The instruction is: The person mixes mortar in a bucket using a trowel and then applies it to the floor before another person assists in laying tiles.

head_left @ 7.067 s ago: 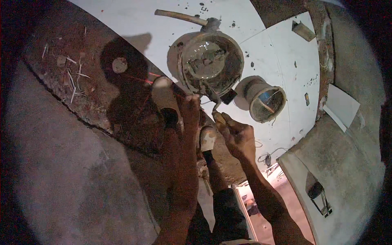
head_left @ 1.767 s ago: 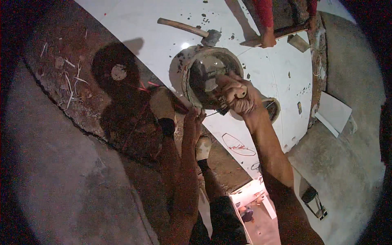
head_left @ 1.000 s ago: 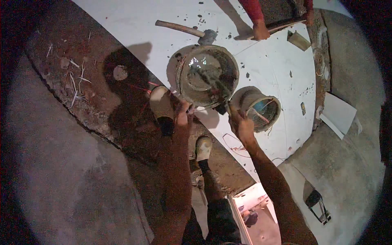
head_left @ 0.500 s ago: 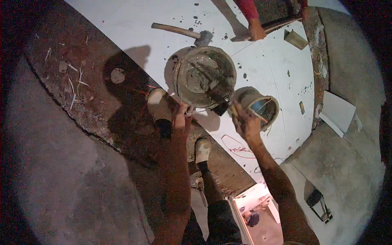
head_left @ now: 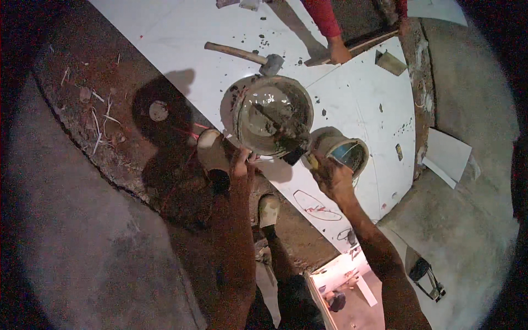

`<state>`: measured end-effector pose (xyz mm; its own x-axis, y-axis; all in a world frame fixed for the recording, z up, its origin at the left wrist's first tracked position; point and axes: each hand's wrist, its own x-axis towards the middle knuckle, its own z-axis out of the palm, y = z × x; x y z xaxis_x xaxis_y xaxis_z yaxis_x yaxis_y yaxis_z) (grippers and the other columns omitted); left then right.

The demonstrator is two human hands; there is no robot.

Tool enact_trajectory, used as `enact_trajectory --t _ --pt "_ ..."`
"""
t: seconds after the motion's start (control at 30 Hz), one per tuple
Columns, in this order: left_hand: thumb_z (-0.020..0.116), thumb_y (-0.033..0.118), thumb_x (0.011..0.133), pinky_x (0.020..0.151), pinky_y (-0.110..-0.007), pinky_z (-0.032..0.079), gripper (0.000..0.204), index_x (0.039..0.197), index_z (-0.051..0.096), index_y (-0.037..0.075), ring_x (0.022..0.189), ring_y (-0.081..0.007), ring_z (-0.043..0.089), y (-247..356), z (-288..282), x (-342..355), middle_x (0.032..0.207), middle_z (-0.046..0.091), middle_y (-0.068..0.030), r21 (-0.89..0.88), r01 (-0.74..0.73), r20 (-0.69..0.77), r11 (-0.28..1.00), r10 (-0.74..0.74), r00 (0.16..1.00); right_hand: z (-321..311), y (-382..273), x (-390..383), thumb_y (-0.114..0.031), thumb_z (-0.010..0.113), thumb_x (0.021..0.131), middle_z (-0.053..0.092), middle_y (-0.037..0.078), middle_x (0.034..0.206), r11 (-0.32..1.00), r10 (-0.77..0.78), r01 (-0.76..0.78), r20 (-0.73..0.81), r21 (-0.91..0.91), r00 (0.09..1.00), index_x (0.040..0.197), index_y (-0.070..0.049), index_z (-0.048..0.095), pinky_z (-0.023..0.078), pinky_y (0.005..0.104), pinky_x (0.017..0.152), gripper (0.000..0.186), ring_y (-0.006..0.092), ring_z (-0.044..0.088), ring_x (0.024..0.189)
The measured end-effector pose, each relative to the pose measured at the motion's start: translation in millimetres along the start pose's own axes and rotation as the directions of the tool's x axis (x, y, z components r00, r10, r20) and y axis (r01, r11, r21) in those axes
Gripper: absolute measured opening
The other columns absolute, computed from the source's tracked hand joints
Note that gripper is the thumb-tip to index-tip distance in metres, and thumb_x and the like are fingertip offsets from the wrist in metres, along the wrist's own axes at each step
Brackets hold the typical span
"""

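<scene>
My left hand (head_left: 243, 161) is closed at the near edge of the wide bucket of wet grey mortar (head_left: 263, 102), apparently on its wire handle. My right hand (head_left: 333, 173) grips the yellowish handle of a trowel; its mortar-coated blade (head_left: 289, 140) lies at the near right part of that bucket. The smaller bucket (head_left: 355, 152), with something blue inside, sits on the white boards just beyond my right hand. A wooden-handled hammer (head_left: 270, 65) lies behind the large bucket. My two pale shoes (head_left: 210, 144) are below, either side of my left forearm.
At the back, another person's hand (head_left: 339, 53) in a red sleeve grips a long straight bar (head_left: 375, 43). A metal piece (head_left: 390, 63), loose white board (head_left: 445, 157), black wire-framed object (head_left: 422, 275) lie at right. Rough dirt (head_left: 99, 118) borders the boards (head_left: 374, 110).
The trowel came up from inside the bucket to its near right, my right hand moving back. The other person's hands and bar entered after the earliest frame and have shifted slightly left.
</scene>
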<state>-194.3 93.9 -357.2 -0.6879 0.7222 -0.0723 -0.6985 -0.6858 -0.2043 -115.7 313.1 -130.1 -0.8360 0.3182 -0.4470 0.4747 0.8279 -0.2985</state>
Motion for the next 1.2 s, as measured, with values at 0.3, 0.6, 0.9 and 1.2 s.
enact_trajectory --t 0.3,0.6,0.9,1.2 --pt "0.058 0.037 0.089 0.076 -0.036 0.053 0.038 0.109 0.050 0.005 0.094 -0.0175 0.056 -14.6 24.7 -1.0 0.104 0.053 -0.0069 0.379 0.583 -0.874 0.719 0.072 0.480 -101.0 69.0 60.5 -0.016 0.066 0.076 0.064 0.015 0.089 0.989 -0.121 0.140 0.260 -0.052 0.958 0.114 -0.009 0.058 0.051 0.0357 0.067 0.040 0.0297 0.064 0.078" --pt "0.056 0.035 0.090 0.074 -0.032 0.049 0.034 0.111 0.051 0.009 0.092 -0.0182 0.057 -38.0 -0.2 -7.3 0.107 0.053 -0.0037 0.360 0.422 -0.896 0.832 0.182 0.405 59.4 -19.1 -56.6 -0.016 0.053 0.092 0.049 0.001 0.077 0.311 0.632 -0.466 0.186 0.829 0.752 0.119 -0.001 0.046 0.036 0.0235 0.050 0.031 0.0079 0.042 0.059" --pt "0.056 0.038 0.091 0.086 -0.037 0.045 0.049 0.131 0.042 0.013 0.119 -0.0269 0.049 -40.6 14.4 -35.3 0.132 0.045 -0.0057 0.477 0.403 -0.736 0.781 0.104 0.669 137.8 -86.0 18.8 -0.025 0.054 0.092 0.044 -0.003 0.064 0.101 0.909 -0.254 0.014 0.962 0.416 0.115 -0.002 0.049 0.032 0.0217 0.044 0.033 0.0043 0.039 0.054" --pt "0.053 0.034 0.093 0.080 -0.030 0.048 0.025 0.106 0.054 0.012 0.086 -0.0162 0.058 -54.9 1.0 -20.4 0.097 0.056 -0.0014 0.399 0.564 -0.874 0.723 0.113 0.473 109.2 -24.2 25.1 -0.024 0.057 0.090 0.051 0.001 0.065 0.380 0.774 -0.260 -0.152 0.887 0.614 0.122 0.000 0.048 0.032 0.0226 0.034 0.040 0.0058 0.039 0.040"
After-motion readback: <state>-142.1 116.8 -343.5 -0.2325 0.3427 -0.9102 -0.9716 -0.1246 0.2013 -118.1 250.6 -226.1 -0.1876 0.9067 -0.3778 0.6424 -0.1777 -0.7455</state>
